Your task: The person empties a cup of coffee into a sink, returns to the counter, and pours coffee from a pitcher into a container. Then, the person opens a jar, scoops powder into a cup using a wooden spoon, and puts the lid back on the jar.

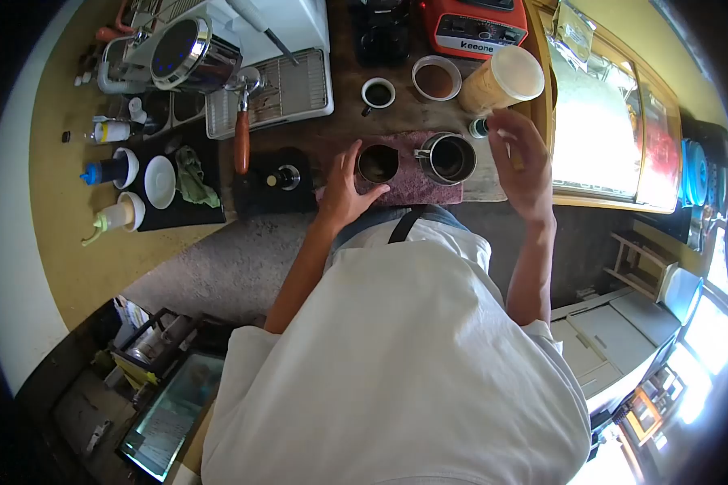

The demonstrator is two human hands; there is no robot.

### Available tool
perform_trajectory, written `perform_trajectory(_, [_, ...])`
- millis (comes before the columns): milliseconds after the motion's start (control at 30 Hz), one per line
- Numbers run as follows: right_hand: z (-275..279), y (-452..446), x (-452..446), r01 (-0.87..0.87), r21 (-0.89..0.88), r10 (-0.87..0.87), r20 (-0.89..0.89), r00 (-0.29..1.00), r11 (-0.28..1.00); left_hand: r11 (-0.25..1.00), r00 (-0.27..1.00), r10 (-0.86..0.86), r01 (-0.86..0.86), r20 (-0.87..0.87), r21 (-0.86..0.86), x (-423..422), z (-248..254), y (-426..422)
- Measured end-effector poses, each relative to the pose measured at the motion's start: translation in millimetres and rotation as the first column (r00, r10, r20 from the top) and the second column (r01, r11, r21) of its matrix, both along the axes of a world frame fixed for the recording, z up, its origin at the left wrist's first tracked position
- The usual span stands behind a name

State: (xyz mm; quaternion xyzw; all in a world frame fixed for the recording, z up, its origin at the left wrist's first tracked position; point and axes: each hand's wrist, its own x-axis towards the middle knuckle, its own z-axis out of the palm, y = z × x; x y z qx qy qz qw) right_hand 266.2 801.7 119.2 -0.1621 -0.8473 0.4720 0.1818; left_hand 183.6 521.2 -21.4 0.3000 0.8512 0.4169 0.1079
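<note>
We see the left hand (344,192) at the near-left side of a dark cup (378,164), its thumb and fingers spread around it, though we cannot tell whether they press on the wall. The cup stands on a pink towel (430,192) on the bench (340,133), just beside a metal jug (450,158) whose handle points toward it. The right hand (527,166) is raised near a lidded tub (503,79) and a small green-topped thing (479,128), its fingers partly bent — we cannot tell whether it holds anything. Farther back we find a small cup of dark liquid (378,94) and a bowl of brown powder (435,79). We judge the step in hand to be steadying the cup while the right hand works by the tub; the next move calls for a calm left hand — and care around the jug.
</note>
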Motion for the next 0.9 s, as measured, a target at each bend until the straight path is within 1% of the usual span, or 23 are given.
perform_trajectory(33, [2.8,-2.1,-10.8,-0.028,-0.012,0.028,-0.009,1.0,1.0,1.0,0.999,0.014,-0.014,0.03,0.01,1.6,-3.1,-0.8])
perform_trajectory(67, [4.1,-4.7,-23.3,-0.084,0.021,0.085,-0.037,0.996,0.996,0.999,0.998,0.028,-0.029,0.059,0.02,4.0,-5.7,-2.2])
perform_trajectory(133, [2.4,-5.7,-51.8,-0.188,0.09,0.196,-0.097,0.976,0.978,0.999,0.999,0.047,-0.047,0.025,0.005,7.2,-8.3,-6.1])
perform_trajectory(167, [-3.4,-1.9,-64.2,-0.213,0.163,0.227,-0.072,0.971,0.963,0.999,0.998,0.054,-0.054,0.008,-0.003,8.7,-9.1,-7.6])
perform_trajectory(233, [-23.9,6.7,-88.3,-0.267,0.302,0.284,-0.012,0.959,0.915,0.996,0.995,0.092,-0.093,0.03,0.004,14.7,-9.1,-12.1])
perform_trajectory(267, [-40.0,13.5,-100.6,-0.281,0.34,0.295,0.009,0.955,0.898,0.993,0.992,0.116,-0.116,0.043,0.006,17.8,-9.8,-14.6])
perform_trajectory(333, [-68.4,24.1,-119.4,-0.32,0.405,0.325,0.058,0.944,0.857,0.99,0.991,0.136,-0.136,-0.014,-0.021,22.4,-15.0,-21.2])
perform_trajectory(367, [-75.9,26.4,-124.2,-0.308,0.432,0.278,0.134,0.951,0.848,0.988,0.988,0.15,-0.152,-0.038,-0.038,26.2,-18.6,-24.4])
perform_trajectory(433, [-85.0,25.1,-131.1,-0.299,0.49,0.177,0.281,0.943,0.819,0.981,0.982,0.19,-0.19,0.001,-0.041,32.8,-13.7,-27.1])
perform_trajectory(567, [-99.5,34.5,-140.7,-0.361,0.486,0.207,0.341,0.917,0.796,0.972,0.972,0.236,-0.236,0.016,0.019,42.5,-26.8,-31.3])
perform_trajectory(600, [-98.3,33.8,-142.0,-0.368,0.529,0.221,0.321,0.921,0.765,0.968,0.968,0.247,-0.248,0.035,0.035,43.7,-26.5,-30.8])
perform_trajectory(700, [-88.4,28.4,-140.5,-0.397,0.514,0.246,0.338,0.908,0.76,0.957,0.958,0.276,-0.281,0.075,0.067,47.5,-28.1,-27.7])
perform_trajectory(733, [-81.9,22.3,-136.9,-0.38,0.537,0.252,0.298,0.921,0.753,0.954,0.955,0.287,-0.291,0.072,0.068,48.3,-31.3,-26.1])
perform_trajectory(833, [-52.7,19.0,-119.0,-0.464,0.408,0.374,0.283,0.883,0.786,0.945,0.948,0.303,-0.311,0.094,0.096,46.3,-33.0,-25.0])
perform_trajectory(867, [-38.6,13.2,-107.6,-0.472,0.28,0.392,0.298,0.87,0.836,0.942,0.946,0.306,-0.317,0.104,0.111,44.8,-32.4,-24.3])
perform_trajectory(900, [-29.8,12.1,-94.1,-0.476,0.2,0.384,0.37,0.846,0.857,0.935,0.941,0.309,-0.327,0.134,0.135,44.0,-33.4,-23.9])
